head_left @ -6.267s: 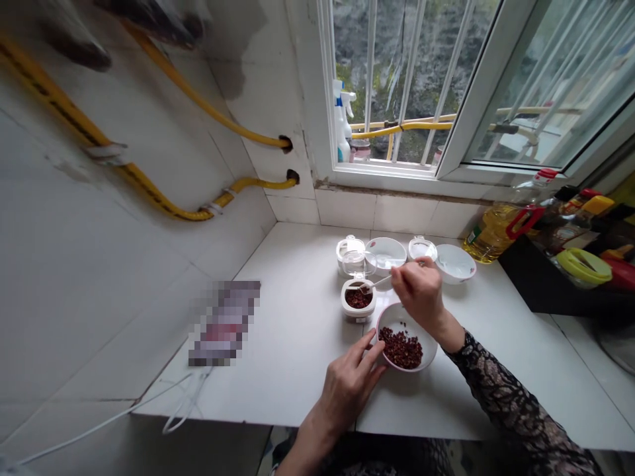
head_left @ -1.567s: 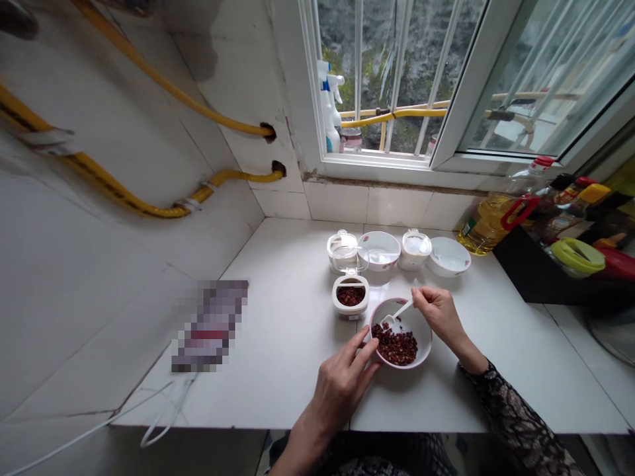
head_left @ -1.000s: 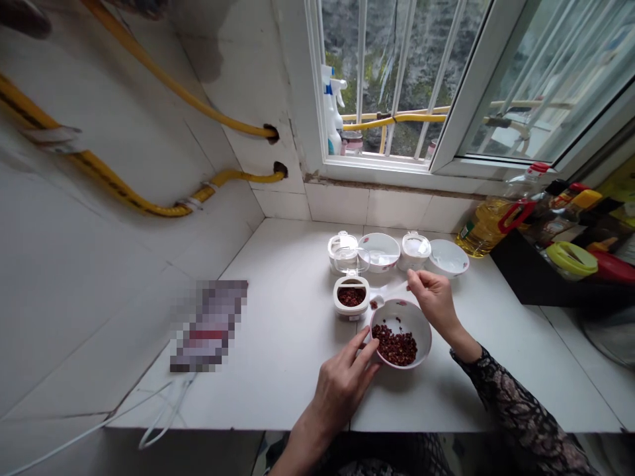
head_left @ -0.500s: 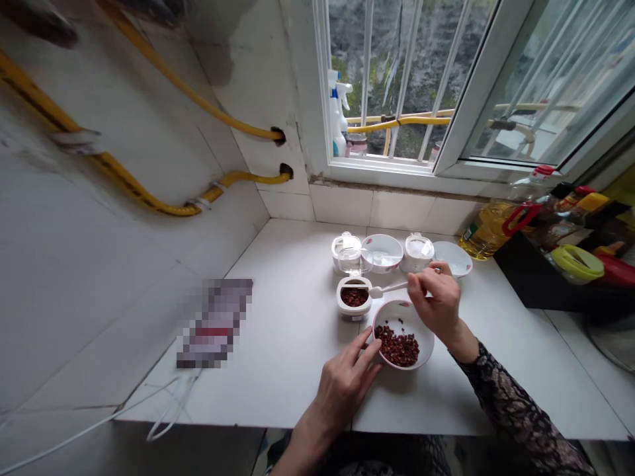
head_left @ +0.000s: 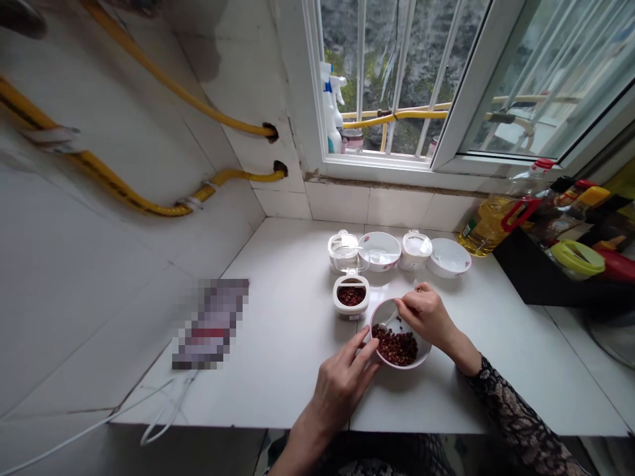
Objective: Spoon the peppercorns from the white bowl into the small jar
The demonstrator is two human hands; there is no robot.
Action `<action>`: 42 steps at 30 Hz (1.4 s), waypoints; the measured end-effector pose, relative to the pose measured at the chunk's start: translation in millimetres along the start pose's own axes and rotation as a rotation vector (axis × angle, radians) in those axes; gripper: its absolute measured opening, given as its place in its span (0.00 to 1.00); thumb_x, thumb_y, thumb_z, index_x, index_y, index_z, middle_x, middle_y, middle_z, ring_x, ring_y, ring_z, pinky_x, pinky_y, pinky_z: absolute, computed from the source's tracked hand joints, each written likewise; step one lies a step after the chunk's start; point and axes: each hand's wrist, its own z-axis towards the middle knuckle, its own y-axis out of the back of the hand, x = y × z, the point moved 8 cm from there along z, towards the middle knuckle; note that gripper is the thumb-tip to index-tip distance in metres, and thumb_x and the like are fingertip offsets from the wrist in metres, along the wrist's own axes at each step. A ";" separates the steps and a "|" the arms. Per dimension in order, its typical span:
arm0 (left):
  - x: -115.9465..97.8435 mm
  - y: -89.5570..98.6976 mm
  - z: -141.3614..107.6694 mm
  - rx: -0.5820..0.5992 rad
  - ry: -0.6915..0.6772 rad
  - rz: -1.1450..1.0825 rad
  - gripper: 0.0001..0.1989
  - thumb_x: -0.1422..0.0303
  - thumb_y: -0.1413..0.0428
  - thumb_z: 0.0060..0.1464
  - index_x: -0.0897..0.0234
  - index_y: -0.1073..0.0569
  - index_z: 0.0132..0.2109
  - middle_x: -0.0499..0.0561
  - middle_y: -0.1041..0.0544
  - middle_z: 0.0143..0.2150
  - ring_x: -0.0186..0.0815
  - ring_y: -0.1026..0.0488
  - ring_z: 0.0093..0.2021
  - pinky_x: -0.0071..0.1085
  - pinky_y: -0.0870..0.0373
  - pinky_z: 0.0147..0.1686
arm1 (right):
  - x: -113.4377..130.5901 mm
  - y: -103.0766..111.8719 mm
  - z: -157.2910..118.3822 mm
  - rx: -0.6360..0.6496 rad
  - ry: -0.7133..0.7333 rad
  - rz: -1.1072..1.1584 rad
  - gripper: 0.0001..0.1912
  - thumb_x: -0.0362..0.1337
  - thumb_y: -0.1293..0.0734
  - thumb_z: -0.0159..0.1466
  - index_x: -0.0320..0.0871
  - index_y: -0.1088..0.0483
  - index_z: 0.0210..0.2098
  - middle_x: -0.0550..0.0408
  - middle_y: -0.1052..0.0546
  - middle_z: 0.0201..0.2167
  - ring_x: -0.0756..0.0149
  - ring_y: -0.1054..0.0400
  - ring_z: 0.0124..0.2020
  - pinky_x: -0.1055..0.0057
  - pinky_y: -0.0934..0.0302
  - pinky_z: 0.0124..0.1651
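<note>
A white bowl [head_left: 424, 350] with a pink rim holds dark red dried bits [head_left: 399, 347]. My left hand [head_left: 342, 377] rests against the bowl's left rim, thumb and fingers on its edge. Above the bowl's upper right side, my right hand [head_left: 426, 314] is closed on a small white spoon [head_left: 390, 320], whose lower end is down among the bits. Just left of the bowl stands a small white container [head_left: 351, 311], its clear lid raised, with the same red bits inside.
Behind are a lidded white container [head_left: 342, 244], a bowl [head_left: 380, 251], another lidded container [head_left: 417, 249] and a second bowl [head_left: 450, 258]. An oil bottle [head_left: 483, 225] and a black box [head_left: 520, 268] of condiments stand right. A blurred-out item [head_left: 213, 324] lies left.
My right hand has moved down and left with the spoon, from beside the open container into the bowl. My left hand stays at the bowl's rim. The view has shifted slightly.
</note>
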 end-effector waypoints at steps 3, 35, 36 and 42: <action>0.2 -0.8 -0.6 0.005 0.002 0.001 0.14 0.70 0.48 0.65 0.68 0.30 0.56 0.65 0.24 0.55 0.41 0.22 0.51 0.30 0.22 0.46 | -10.6 1.9 -2.3 -0.011 -0.104 0.088 0.24 0.35 0.40 0.69 0.43 0.42 0.17 0.63 0.38 0.13 0.74 0.50 0.18 0.72 0.47 0.34; 1.2 -1.2 -0.1 0.009 0.009 0.000 0.15 0.70 0.49 0.66 0.66 0.31 0.57 0.64 0.24 0.55 0.41 0.22 0.51 0.31 0.22 0.46 | -28.7 25.9 29.6 -0.248 -0.442 0.343 0.22 0.46 0.40 0.67 0.44 0.39 0.18 0.58 0.36 0.16 0.69 0.43 0.22 0.70 0.47 0.29; 0.8 -1.2 0.1 0.008 0.005 0.002 0.14 0.70 0.49 0.66 0.66 0.31 0.57 0.65 0.24 0.55 0.41 0.22 0.51 0.31 0.22 0.46 | -18.2 29.9 37.3 -0.280 -0.361 0.258 0.22 0.43 0.40 0.68 0.45 0.39 0.18 0.59 0.36 0.15 0.69 0.44 0.21 0.69 0.45 0.32; -0.3 -1.1 1.4 -0.011 0.002 0.012 0.13 0.69 0.49 0.66 0.67 0.30 0.56 0.65 0.24 0.54 0.40 0.21 0.49 0.30 0.22 0.45 | 49.7 20.7 56.2 -0.269 0.186 -0.141 0.17 0.33 0.40 0.68 0.44 0.36 0.22 0.61 0.33 0.17 0.71 0.45 0.20 0.66 0.45 0.45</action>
